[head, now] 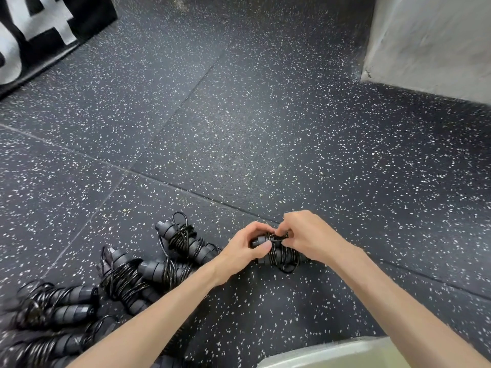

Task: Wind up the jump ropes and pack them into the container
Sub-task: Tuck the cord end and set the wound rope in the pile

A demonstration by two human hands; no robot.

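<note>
- I have my left hand [245, 247] curled round the handle end of the jump rope [279, 251] I am winding, thumb pressed over the 2 black handles.
- My right hand [308, 237] pinches the cord at the top of that same bundle, fingertips tucked in against the coils; it looks to me like the last loop is being secured.
- The bundle sits just above the speckled floor [265, 115], between my 2 hands, with its long axis running roughly left to right and the handle ends poking out toward my left.
- A small loop of cord hangs from the bundle's near side, so I judge the wind is close to done but not yet locked.
- The container [332, 351] shows only as a pale rim at the bottom edge, on the near side of my right forearm; I cannot see inside it.
- So the bundle has to come back toward me and to the right, and my right hand is the nearer one to carry it there.
- Finished wound ropes [125, 282] lie in a loose pile on the floor to my left, not yet packed.
- A black mat with white lettering [39, 27] lies far left and a pale wall base [430, 43] far right.
</note>
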